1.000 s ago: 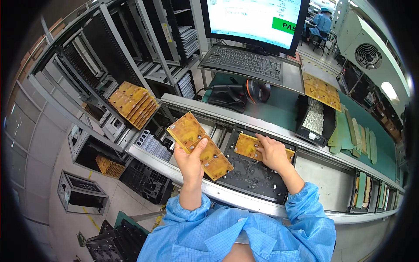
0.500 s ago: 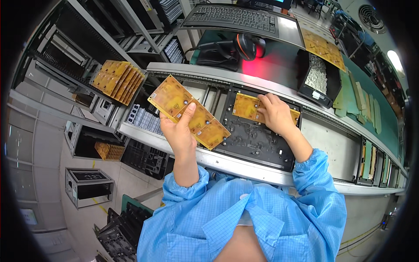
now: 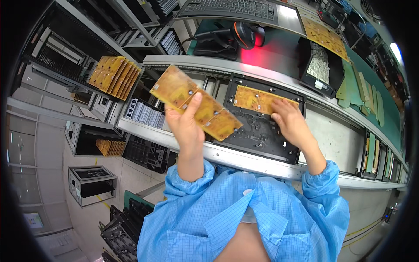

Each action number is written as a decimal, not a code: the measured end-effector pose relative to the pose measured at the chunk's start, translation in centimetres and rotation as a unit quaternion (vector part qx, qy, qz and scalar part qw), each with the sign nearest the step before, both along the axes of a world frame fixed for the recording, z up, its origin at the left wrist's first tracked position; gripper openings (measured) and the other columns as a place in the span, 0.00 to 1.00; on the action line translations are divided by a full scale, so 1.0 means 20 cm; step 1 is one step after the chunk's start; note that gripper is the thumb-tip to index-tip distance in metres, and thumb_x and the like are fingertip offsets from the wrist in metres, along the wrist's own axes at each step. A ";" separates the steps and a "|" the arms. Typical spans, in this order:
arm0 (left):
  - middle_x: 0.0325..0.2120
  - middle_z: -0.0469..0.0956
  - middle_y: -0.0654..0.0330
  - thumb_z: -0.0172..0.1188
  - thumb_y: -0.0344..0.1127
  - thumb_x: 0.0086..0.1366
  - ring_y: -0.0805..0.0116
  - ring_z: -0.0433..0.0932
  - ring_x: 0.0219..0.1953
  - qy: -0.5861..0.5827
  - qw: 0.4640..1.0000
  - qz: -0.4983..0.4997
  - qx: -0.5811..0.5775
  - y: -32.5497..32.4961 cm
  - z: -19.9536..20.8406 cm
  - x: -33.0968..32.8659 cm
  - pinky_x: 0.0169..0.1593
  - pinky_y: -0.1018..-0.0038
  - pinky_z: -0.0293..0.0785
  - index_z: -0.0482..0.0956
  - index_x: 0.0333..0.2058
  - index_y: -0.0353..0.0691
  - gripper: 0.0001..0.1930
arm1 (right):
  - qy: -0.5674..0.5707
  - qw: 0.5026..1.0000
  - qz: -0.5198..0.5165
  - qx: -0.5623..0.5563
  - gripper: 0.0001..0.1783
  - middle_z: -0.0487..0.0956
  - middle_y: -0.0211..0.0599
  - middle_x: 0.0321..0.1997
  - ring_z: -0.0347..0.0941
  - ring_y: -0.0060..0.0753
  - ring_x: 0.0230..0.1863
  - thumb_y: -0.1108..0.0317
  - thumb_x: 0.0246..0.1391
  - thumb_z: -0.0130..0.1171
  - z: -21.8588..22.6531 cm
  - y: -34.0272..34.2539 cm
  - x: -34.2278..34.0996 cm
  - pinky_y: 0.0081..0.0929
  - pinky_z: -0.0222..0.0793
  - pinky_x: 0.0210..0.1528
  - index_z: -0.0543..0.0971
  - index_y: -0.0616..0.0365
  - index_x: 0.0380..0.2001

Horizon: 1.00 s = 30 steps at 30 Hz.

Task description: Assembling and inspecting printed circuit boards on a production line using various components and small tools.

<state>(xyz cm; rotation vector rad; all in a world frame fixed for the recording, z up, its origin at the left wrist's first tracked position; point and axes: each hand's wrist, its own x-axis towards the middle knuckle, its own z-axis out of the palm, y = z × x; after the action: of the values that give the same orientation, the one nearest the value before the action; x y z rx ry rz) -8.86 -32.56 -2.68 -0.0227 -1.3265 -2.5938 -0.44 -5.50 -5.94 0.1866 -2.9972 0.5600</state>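
Observation:
In my left hand (image 3: 187, 126) is a yellow-brown circuit board panel (image 3: 216, 117), tilted above the rail, with the thumb across its face. A second circuit board panel (image 3: 248, 97) lies along the far side of a black fixture tray (image 3: 244, 124). The fingers of my right hand (image 3: 290, 124) rest on that second panel toward its right end, loosely spread and not wrapped round it. They hide part of it. The near half of the tray shows dark recesses and small posts. The held panel's lower right corner overlaps the tray's left edge in view.
A rack of upright yellow boards (image 3: 111, 76) stands at the left. Behind the rail are a handheld scanner (image 3: 244, 35) casting red light, a keyboard (image 3: 231, 11) and a black bin of small pale parts (image 3: 318, 70). Green strips (image 3: 362, 94) lie at the right.
My left hand and its panel have moved a little right, toward the tray. My right hand has slid right along the panel in the tray, uncovering more of its middle.

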 end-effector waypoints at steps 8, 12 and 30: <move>0.52 0.73 0.58 0.59 0.25 0.67 0.69 0.72 0.55 0.023 0.994 -0.085 0.066 0.31 -0.05 0.20 0.59 0.73 0.68 0.64 0.57 0.37 0.22 | 0.024 0.949 -0.016 -0.314 0.16 0.80 0.44 0.42 0.77 0.33 0.47 0.75 0.58 0.58 0.18 -0.22 0.08 0.27 0.70 0.49 0.76 0.63 0.50; 0.53 0.71 0.53 0.52 0.34 0.72 0.64 0.73 0.52 0.015 1.000 0.010 -0.019 0.14 -0.04 0.09 0.58 0.65 0.68 0.65 0.53 0.39 0.14 | 0.119 0.976 -0.044 -0.174 0.14 0.77 0.40 0.34 0.70 0.33 0.33 0.80 0.56 0.53 0.15 0.04 0.10 0.26 0.67 0.38 0.80 0.61 0.45; 0.59 0.70 0.49 0.53 0.35 0.65 0.42 0.57 0.68 0.255 0.802 -0.047 -0.537 0.02 -0.18 0.09 0.68 0.51 0.51 0.77 0.48 0.35 0.16 | 0.132 0.987 -0.089 -0.022 0.23 0.76 0.44 0.54 0.69 0.49 0.58 0.76 0.54 0.56 0.04 -0.01 0.33 0.42 0.60 0.61 0.77 0.60 0.55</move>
<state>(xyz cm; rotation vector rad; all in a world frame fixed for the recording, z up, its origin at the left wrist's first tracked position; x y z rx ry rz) -7.02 -32.17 -6.34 -0.8981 -2.3092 -1.3425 6.22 -5.76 -5.21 -0.0107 -2.7070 0.5358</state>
